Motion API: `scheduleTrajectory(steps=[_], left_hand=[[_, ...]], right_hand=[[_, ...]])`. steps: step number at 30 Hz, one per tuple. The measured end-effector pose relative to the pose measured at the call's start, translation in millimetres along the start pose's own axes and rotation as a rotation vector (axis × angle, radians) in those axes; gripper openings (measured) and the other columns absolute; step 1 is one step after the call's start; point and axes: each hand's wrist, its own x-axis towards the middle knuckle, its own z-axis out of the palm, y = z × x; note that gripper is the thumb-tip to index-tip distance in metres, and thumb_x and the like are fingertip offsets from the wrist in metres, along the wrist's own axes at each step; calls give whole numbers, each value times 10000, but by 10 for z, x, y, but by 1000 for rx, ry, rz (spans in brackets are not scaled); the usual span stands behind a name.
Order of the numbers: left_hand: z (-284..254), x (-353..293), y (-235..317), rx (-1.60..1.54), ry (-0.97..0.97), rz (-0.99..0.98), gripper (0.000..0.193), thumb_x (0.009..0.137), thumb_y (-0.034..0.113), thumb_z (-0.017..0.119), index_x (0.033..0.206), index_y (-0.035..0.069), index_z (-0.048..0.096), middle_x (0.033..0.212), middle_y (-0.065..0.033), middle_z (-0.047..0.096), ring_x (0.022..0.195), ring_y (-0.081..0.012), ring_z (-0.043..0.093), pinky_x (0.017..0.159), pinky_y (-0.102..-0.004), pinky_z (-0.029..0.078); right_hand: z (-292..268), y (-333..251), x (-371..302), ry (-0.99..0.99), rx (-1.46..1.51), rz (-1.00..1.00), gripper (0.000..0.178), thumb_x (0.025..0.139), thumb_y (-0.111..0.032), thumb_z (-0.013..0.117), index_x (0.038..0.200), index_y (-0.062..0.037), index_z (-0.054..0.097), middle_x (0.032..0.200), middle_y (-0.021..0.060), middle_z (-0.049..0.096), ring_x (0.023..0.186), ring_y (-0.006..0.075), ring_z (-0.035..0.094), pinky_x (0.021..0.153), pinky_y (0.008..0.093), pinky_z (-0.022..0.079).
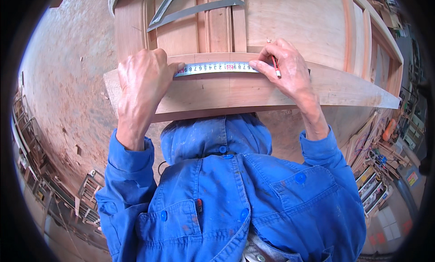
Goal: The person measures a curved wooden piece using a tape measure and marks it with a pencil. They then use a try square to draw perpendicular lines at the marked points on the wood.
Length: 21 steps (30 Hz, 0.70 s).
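1. Measuring tape [215,68], upper centre of the frame, stretched along the wooden board [217,92]. Any bowing between the hands could falsify a reading.
2. Left hand [144,76], left of centre: fingers curled, thumb pinning the tape. Slackened pressure could let the tape creep.
3. Right hand [286,68], right of centre: pinching the tape, a red pencil [276,66] lodged among its fingers. A shifted grip could drop the pencil or leave a stray mark.
4. Metal triangle [195,12], top of the frame, lying loose; a jolt could dislodge it.
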Motion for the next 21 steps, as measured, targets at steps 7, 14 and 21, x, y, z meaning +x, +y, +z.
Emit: scheduleTrajectory(steps=[7, 14, 21], left_hand=[[-17, -10, 21, 24, -2, -4, 491, 869, 483, 787, 813, -4, 790, 705, -228, 708, 669, -362, 743, 600, -444, 571], [64, 30, -38, 15, 13, 6, 592, 889, 564, 732, 766, -13, 775, 648, -212, 688, 621, -371, 718, 599, -477, 551], [7, 16, -14, 18, -21, -17, 535, 882, 523, 752, 804, -5, 790, 682, -210, 706, 649, -364, 731, 615, -469, 561]], right_hand=[[198, -262, -19, 183, 693, -47, 283, 1033, -183, 658, 1271, -41, 713, 994, 93, 773, 904, 180, 719, 826, 316, 580], [282, -407, 19, -37, 911, 62, 374, 1084, -305, 590, 1153, 20, 762, 904, 87, 770, 902, 148, 711, 851, 312, 566], [458, -339, 163, -185, 868, 158, 310, 1084, -238, 593, 1178, 19, 739, 989, 75, 773, 915, 108, 691, 803, 255, 543]])
